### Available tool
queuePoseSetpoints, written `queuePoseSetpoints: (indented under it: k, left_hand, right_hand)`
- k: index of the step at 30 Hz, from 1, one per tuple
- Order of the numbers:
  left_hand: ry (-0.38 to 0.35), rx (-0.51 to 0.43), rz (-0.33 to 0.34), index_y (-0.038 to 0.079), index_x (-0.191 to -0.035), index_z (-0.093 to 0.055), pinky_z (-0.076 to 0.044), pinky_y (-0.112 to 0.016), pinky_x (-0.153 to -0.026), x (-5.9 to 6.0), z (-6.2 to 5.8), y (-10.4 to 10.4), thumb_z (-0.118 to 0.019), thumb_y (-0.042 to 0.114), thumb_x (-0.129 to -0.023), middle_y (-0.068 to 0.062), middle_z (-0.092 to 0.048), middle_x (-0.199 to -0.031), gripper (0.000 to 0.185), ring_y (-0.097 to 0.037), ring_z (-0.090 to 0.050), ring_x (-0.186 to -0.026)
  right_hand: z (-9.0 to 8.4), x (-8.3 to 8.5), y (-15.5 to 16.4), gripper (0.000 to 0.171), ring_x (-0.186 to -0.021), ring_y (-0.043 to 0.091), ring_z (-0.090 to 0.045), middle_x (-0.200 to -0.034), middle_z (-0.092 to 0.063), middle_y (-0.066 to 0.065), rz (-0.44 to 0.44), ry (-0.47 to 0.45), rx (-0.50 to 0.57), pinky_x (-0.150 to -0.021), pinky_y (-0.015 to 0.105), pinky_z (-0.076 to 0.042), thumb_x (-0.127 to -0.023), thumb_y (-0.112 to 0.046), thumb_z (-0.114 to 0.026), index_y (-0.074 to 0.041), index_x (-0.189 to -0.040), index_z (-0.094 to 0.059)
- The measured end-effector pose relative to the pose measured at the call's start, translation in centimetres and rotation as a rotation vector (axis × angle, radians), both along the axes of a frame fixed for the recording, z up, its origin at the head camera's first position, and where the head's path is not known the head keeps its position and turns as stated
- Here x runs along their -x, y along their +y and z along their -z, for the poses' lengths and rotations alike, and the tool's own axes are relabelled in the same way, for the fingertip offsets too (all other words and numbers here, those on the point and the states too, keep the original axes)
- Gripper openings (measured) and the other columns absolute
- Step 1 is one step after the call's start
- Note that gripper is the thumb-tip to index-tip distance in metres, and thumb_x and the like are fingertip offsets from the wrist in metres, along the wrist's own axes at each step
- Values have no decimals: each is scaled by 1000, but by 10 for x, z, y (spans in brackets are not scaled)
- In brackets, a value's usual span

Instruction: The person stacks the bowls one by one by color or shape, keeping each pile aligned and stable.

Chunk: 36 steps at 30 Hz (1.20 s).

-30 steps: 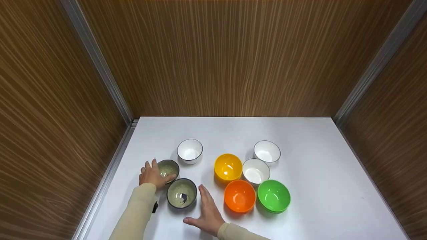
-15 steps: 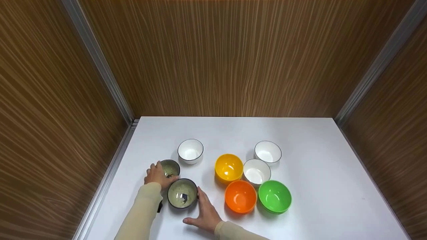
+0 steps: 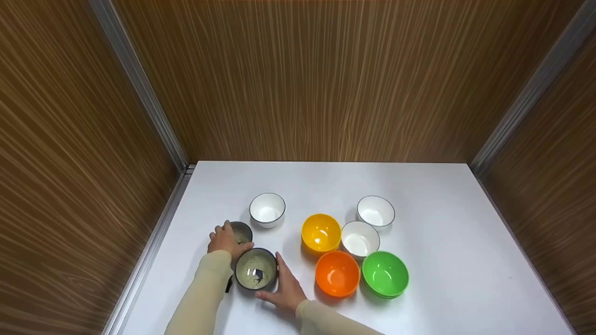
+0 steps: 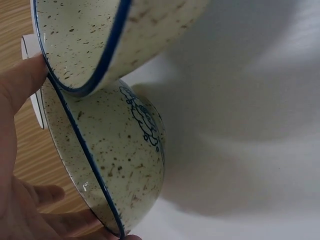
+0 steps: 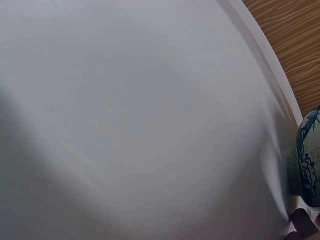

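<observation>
Two speckled grey-green bowls with dark rims are close together at the left. My left hand (image 3: pixel 226 241) holds the far speckled bowl (image 3: pixel 242 232) across its rim, with the thumb on the near right side and the fingers on the left. In the left wrist view the thumb (image 4: pixel 27 80) and fingertips meet this bowl's blue rim (image 4: pixel 95 165). The near speckled bowl (image 3: pixel 255 268) stands upright just in front. My right hand (image 3: pixel 286 288) lies along its right side, fingers straight and thumb near its front. In the right wrist view only this bowl's edge (image 5: pixel 309 165) and some fingertips show.
A white bowl (image 3: pixel 267 209) stands behind the speckled ones. To the right are a yellow bowl (image 3: pixel 321 232), an orange bowl (image 3: pixel 337 274), a green bowl (image 3: pixel 385 273) and two white bowls (image 3: pixel 360 239). Wood-grain walls (image 3: pixel 298 83) enclose the white table (image 3: pixel 447 260).
My left hand has shifted right and drawn its fingers in on the far speckled bowl. My right hand has moved left and up to the near bowl's side. The bowls keep their places.
</observation>
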<state>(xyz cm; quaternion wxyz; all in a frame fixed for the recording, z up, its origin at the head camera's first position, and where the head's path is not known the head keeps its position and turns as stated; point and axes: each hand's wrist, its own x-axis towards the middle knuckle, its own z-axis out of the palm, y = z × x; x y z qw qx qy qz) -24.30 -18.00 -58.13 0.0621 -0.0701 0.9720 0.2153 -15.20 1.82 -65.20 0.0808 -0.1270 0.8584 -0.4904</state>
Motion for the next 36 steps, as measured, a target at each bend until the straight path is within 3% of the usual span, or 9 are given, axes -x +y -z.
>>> queuePoseSetpoints:
  k: [7, 15, 24, 36]
  left_hand:
    - [-11, -4, -1, -10, -147, -20, -41, -59, -99, 4, 2, 2, -77, 49, -74, -38, -38, -135, 109, -52, -40, -122]
    - [29, 4, -6, -11, -145, -23, -43, -59, -97, 5, 5, 0, -78, 49, -72, -38, -41, -131, 109, -53, -42, -119]
    - [60, 4, -46, -13, -141, -29, -44, -59, -95, 4, 5, -4, -75, 51, -71, -38, -46, -125, 106, -53, -45, -116]
    - [80, 15, -37, -12, -142, -27, -44, -58, -95, -1, 9, -10, -74, 54, -71, -36, -49, -125, 107, -51, -48, -115]
  right_hand:
    - [-1, 4, 2, 115, -139, 28, -32, -156, -27, 11, -13, -26, -24, -114, 47, -27, -69, -47, -83, -14, -155, -14]
    - [1, 4, 1, 112, -139, 25, -32, -156, -28, 7, -16, -3, -15, -115, 45, -27, -69, -52, -81, -14, -154, -19]
    - [0, 6, 0, 110, -140, 25, -31, -156, -28, 7, -12, -37, -22, -115, 46, -26, -70, -48, -82, -16, -154, -19]
    - [2, 4, 3, 109, -138, 27, -33, -154, -30, 11, -37, 63, -35, -114, 45, -29, -72, -49, -80, -9, -153, -19]
